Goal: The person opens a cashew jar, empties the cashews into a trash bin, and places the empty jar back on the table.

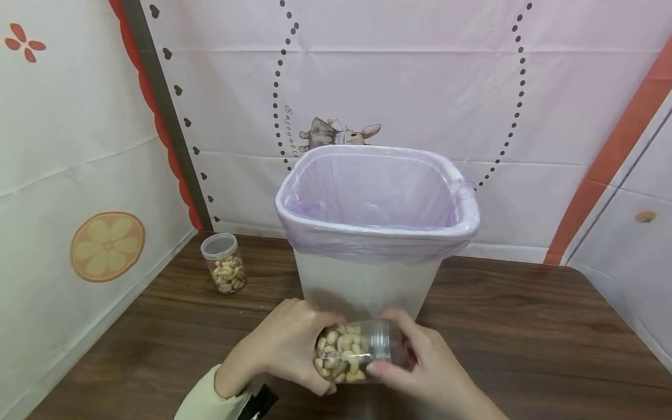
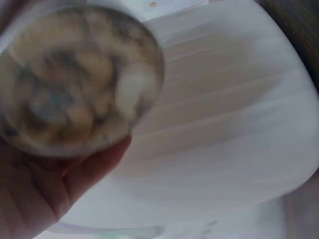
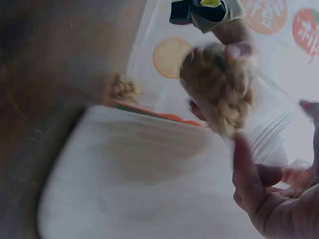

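A clear plastic jar (image 1: pixel 341 353) of cashews lies on its side in mid-air, just in front of the white bin. My left hand (image 1: pixel 291 344) grips its base end, fingers above and thumb below. At the other end, my right hand (image 1: pixel 425 364) holds the jar around its ridged, see-through lid end, with the thumb near the lid's edge. The left wrist view shows the jar's round base (image 2: pixel 79 82), blurred, with nuts behind it. In the right wrist view the cashews (image 3: pixel 222 89) gather toward the base end. Whether the lid is loose cannot be told.
A white bin (image 1: pixel 362 280) with a purple liner (image 1: pixel 378 186) stands behind the hands. To its left, a second jar of cashews (image 1: pixel 227 265) stands on the dark wooden table (image 1: pixel 514 326). Printed cloth (image 1: pixel 409 87) hangs around the back and sides.
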`<control>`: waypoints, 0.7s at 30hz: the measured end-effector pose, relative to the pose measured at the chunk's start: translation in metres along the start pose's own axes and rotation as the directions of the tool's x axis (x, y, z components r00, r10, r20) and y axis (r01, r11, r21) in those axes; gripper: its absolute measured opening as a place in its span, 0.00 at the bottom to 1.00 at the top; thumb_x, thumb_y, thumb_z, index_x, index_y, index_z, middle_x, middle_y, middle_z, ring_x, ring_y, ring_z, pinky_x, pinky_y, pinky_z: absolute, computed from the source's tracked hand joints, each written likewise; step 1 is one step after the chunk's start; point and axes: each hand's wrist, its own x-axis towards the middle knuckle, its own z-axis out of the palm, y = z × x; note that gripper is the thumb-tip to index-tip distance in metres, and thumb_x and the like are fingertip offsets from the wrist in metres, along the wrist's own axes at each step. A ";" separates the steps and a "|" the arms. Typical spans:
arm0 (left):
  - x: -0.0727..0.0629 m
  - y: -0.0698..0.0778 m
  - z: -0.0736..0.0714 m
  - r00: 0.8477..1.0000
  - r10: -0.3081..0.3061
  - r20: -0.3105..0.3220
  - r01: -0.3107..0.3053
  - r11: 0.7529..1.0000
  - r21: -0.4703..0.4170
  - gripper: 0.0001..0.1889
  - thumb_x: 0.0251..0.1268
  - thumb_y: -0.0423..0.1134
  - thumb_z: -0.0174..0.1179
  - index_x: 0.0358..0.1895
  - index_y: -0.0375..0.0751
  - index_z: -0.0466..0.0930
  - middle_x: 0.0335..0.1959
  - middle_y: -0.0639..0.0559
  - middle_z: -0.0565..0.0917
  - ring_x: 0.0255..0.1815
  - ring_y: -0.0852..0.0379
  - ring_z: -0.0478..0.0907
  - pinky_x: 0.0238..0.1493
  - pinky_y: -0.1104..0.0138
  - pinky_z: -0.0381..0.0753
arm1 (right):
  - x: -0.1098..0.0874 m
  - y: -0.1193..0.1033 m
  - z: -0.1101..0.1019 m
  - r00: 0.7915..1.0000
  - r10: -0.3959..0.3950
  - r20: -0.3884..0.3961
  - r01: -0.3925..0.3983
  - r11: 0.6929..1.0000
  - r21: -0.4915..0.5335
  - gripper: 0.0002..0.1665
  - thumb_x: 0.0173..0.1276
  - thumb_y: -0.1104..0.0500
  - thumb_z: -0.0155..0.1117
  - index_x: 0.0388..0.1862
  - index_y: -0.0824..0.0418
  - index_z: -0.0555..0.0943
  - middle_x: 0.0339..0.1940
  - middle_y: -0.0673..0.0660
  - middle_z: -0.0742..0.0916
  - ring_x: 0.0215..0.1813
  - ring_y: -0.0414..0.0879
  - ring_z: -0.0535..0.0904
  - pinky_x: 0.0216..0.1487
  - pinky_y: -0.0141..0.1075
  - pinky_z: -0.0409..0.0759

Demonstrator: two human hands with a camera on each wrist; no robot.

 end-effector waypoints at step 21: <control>-0.003 0.014 -0.004 0.997 -0.079 0.007 0.078 0.992 0.100 0.33 0.20 0.60 0.71 0.39 0.49 0.78 0.20 0.67 0.74 0.19 0.72 0.67 0.19 0.77 0.67 | -0.002 -0.002 -0.020 0.969 0.072 0.238 -0.062 0.997 -0.047 0.30 0.65 0.53 0.57 0.64 0.56 0.60 0.31 0.40 0.78 0.33 0.31 0.74 0.34 0.31 0.75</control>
